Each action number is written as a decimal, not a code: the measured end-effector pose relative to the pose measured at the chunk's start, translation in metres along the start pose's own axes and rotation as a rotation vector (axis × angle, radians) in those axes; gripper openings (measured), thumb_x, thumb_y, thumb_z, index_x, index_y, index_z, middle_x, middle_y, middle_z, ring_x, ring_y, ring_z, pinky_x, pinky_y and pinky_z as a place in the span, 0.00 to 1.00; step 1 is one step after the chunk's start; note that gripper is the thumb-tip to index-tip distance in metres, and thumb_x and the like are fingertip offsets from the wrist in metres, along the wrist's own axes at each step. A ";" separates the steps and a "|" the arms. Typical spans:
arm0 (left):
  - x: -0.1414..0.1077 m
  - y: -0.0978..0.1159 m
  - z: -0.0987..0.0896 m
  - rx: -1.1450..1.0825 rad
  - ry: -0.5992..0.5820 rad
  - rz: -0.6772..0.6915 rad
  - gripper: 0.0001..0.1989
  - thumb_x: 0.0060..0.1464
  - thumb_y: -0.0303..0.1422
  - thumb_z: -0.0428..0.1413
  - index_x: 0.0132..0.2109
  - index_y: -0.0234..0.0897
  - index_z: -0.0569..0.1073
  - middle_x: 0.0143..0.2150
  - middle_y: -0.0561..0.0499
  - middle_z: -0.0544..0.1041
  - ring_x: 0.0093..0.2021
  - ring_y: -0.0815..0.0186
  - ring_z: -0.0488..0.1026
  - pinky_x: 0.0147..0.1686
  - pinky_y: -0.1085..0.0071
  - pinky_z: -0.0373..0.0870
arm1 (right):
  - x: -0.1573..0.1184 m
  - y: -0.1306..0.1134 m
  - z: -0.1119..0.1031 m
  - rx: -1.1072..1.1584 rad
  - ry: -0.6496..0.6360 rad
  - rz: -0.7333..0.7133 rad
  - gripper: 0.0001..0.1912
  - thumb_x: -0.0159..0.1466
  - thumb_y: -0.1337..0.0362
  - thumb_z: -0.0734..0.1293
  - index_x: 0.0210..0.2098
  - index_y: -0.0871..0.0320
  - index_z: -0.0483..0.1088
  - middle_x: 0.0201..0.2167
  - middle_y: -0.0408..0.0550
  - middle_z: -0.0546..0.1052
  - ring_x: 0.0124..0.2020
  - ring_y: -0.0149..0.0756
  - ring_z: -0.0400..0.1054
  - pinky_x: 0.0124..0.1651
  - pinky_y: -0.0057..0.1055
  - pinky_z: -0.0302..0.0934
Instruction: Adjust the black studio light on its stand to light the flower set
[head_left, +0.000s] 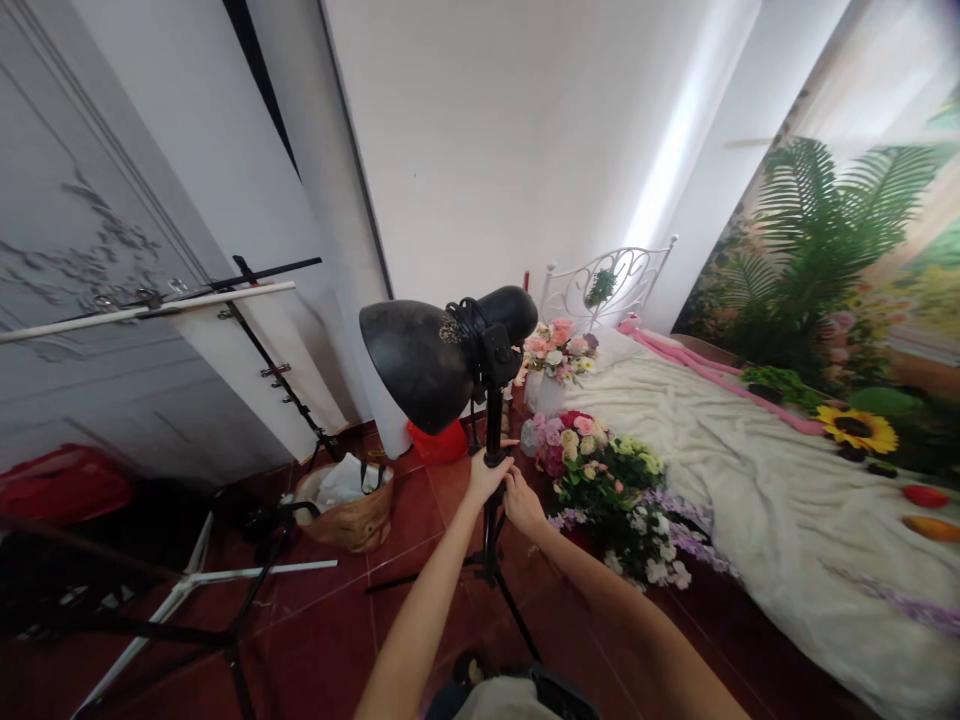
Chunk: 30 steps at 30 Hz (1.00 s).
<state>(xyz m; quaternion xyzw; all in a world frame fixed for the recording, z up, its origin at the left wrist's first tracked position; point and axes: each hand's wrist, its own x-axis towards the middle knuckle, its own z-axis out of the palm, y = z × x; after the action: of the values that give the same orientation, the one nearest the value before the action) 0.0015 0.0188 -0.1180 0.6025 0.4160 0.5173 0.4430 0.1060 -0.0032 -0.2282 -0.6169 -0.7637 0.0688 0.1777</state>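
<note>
Light stand (493,425), centre of the frame, and my left hand (489,474) is wrapped right round it! My right hand (525,503), slightly lower, bunches its fingers against it; exactly what they pinch, I can't tell. Just above, the black lamp (420,355) faces left. Basket (349,525) lower left, flowers (592,455) right of centre, bed (705,430) sweeping across lower right.

left: open floor (409,525) | right: flowers (600,465) block | above: lamp (420,360) | low: stand legs (518,620), apparently splayed
</note>
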 end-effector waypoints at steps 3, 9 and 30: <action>-0.001 -0.005 0.003 -0.013 0.047 0.031 0.14 0.45 0.27 0.54 0.40 0.36 0.77 0.40 0.47 0.77 0.38 0.66 0.72 0.44 0.68 0.67 | -0.001 -0.002 -0.002 0.007 -0.009 0.015 0.21 0.61 0.73 0.53 0.54 0.60 0.57 0.59 0.57 0.56 0.50 0.37 0.64 0.44 0.28 0.64; 0.000 -0.007 0.000 0.006 0.018 0.020 0.14 0.43 0.25 0.54 0.39 0.36 0.77 0.36 0.48 0.78 0.38 0.66 0.71 0.44 0.67 0.67 | 0.001 -0.004 -0.007 -0.044 -0.120 0.055 0.20 0.62 0.71 0.54 0.55 0.61 0.54 0.53 0.58 0.61 0.40 0.36 0.69 0.34 0.26 0.64; -0.004 -0.009 0.001 0.004 0.050 -0.017 0.16 0.41 0.25 0.54 0.41 0.35 0.76 0.37 0.48 0.78 0.39 0.65 0.72 0.43 0.67 0.67 | 0.019 -0.007 -0.031 -0.228 -0.327 0.067 0.14 0.64 0.70 0.55 0.46 0.60 0.67 0.37 0.57 0.76 0.39 0.39 0.72 0.40 0.30 0.63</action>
<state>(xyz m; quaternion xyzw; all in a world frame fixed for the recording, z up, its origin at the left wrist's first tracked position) 0.0020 0.0173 -0.1277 0.5868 0.4331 0.5274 0.4359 0.1078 0.0103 -0.1934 -0.6387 -0.7641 0.0872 -0.0221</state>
